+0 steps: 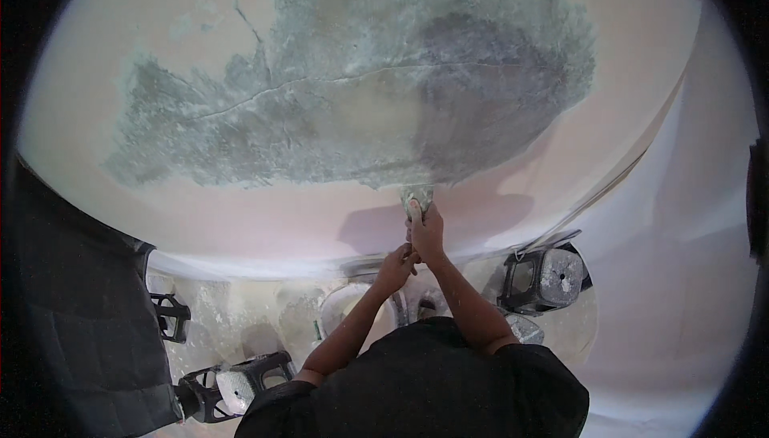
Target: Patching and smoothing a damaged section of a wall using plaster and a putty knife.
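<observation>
My right hand (426, 231) is closed round a putty knife, its thumb laid along the tool. The wide blade (417, 193) is smeared with pale grey-green paste and meets the lower edge of a large grey-green patch (352, 121) on the pinkish wall (264, 217). Just below it, close to the right wrist, my left hand (394, 268) has its fingers curled in. Whether they grip the knife's handle end or something small is too hard to make out. A thin crack-like line runs across the patch, and its right part looks darker, partly in shadow.
Black plastic stools, spattered with white, stand at the right (553, 278) and lower left (240, 390). A pale round tub (340, 302) sits on the spattered floor by my left forearm. Dark sheeting (72, 302) hangs at the left, white sheeting (673, 278) at the right.
</observation>
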Action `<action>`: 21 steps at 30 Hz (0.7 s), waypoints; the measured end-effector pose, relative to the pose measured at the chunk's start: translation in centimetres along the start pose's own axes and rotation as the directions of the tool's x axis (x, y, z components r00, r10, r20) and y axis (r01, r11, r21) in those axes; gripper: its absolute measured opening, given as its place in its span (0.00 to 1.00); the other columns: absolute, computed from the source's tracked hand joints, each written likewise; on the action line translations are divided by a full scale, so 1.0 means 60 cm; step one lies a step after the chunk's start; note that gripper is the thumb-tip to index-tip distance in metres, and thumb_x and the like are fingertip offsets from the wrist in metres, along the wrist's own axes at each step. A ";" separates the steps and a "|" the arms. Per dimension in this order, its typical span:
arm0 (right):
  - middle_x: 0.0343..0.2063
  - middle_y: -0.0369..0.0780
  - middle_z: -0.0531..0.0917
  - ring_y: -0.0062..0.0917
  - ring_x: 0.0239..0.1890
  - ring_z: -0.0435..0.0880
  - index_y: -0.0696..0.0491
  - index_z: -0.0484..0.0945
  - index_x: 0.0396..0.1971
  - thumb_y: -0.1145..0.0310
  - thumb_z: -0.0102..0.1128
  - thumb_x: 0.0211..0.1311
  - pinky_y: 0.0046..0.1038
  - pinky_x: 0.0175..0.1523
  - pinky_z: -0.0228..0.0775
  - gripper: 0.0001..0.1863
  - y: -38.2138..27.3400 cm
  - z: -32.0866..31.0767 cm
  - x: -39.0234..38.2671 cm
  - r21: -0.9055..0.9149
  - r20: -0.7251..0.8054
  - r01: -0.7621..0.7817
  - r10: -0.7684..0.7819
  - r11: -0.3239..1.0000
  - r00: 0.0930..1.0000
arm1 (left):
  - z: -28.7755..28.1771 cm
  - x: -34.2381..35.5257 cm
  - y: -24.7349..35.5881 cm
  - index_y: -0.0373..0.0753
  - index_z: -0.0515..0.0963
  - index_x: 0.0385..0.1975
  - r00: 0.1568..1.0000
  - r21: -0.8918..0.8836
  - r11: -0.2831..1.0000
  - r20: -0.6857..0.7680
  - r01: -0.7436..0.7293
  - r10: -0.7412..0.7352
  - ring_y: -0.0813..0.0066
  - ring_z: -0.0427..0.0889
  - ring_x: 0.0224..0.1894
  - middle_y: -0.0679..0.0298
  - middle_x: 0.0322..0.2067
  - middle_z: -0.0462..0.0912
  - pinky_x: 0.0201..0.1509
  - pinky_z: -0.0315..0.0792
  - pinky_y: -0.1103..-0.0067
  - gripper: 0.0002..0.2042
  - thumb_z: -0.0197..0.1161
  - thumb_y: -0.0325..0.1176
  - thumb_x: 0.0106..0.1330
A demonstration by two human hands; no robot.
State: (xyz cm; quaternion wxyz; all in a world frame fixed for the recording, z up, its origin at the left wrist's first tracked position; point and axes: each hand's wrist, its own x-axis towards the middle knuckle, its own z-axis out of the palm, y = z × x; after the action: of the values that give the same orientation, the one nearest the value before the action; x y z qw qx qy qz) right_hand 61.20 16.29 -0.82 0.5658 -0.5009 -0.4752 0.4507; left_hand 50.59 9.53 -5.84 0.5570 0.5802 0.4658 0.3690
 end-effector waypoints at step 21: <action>0.15 0.34 0.72 0.16 0.11 0.70 0.55 0.69 0.32 0.57 0.52 0.69 0.23 0.15 0.60 0.15 -0.010 -0.002 0.000 0.063 0.025 -0.059 0.058 0.996 0.998 | 0.010 0.004 0.016 0.31 0.72 0.43 0.994 -0.002 0.999 -0.096 -0.050 0.050 0.72 0.80 0.34 0.56 0.36 0.81 0.33 0.75 0.77 0.10 0.51 0.31 0.72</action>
State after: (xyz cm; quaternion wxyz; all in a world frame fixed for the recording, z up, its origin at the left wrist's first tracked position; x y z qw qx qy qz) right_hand 61.36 16.18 -0.23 0.5627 -0.4910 -0.4520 0.4878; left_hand 51.35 9.64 -4.98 0.5258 0.5720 0.4764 0.4115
